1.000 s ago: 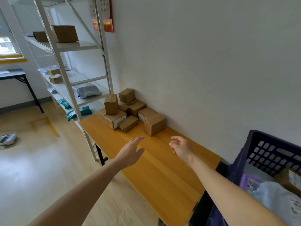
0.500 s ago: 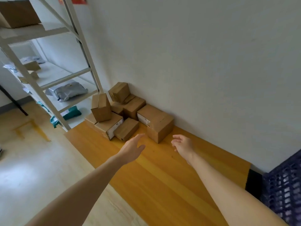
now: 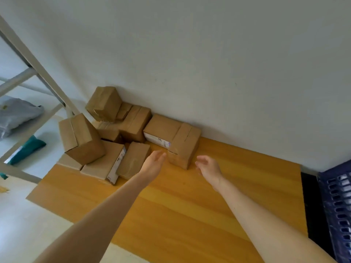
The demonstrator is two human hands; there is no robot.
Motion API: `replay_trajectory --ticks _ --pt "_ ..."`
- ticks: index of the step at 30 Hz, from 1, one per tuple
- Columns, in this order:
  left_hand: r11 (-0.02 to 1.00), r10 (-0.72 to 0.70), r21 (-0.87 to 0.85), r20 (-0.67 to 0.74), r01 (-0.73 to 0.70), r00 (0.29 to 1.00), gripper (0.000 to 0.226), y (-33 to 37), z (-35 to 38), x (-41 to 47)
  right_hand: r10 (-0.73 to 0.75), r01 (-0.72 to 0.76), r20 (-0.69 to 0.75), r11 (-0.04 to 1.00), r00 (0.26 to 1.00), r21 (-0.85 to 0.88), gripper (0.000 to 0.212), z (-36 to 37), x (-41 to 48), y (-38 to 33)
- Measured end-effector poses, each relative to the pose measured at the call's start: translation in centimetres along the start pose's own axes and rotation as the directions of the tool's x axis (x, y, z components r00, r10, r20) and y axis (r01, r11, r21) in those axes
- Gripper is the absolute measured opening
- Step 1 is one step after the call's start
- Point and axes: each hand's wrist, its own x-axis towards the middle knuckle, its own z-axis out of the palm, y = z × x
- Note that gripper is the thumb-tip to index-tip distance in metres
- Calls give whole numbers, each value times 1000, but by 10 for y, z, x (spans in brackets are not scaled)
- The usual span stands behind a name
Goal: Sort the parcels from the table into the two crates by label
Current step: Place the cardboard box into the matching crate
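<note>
Lately advanced: left hand [image 3: 153,164], fingers straight, just left of nearest parcel [image 3: 183,149]; right hand [image 3: 208,168], loosely spread, just right of it; both hold nothing; parcel sits on table [image 3: 190,215]; pickup likely next.

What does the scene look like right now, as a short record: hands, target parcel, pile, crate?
left hand: open, fingers straight, at the left side of the nearest parcel; contact unclear
right hand: open, fingers loosely curled, right of that parcel, not touching
nearest parcel: brown carton on the table, between both hands, not held
parcel pile: brown cartons heaped at the table's far left
blue crate: right edge of view, contents not visible
</note>
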Motion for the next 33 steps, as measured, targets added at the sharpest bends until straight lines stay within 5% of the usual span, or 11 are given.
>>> replay_trajectory --ticks 5,13,20,29,33 --pt "953 -192 -226 58 200 980 51 -19 3 50 117 -103 -78 981 990 166 36 30 19 -7" --pt "873 -345 -304 165 380 924 47 -26 19 96 218 -153 -220 948 951 279 49 51 50 -15" --pt "875 -333 -282 239 393 912 54 -29 30 105 245 -158 -252 933 936 322 45 45 50 -13" --pt "859 -266 -277 476 431 838 93 -16 43 90 312 -163 -295 885 903 436 46 24 30 2" --pt "874 -203 -306 476 378 856 102 0 51 73 304 -149 -248 855 920 497 39 8 7 1"
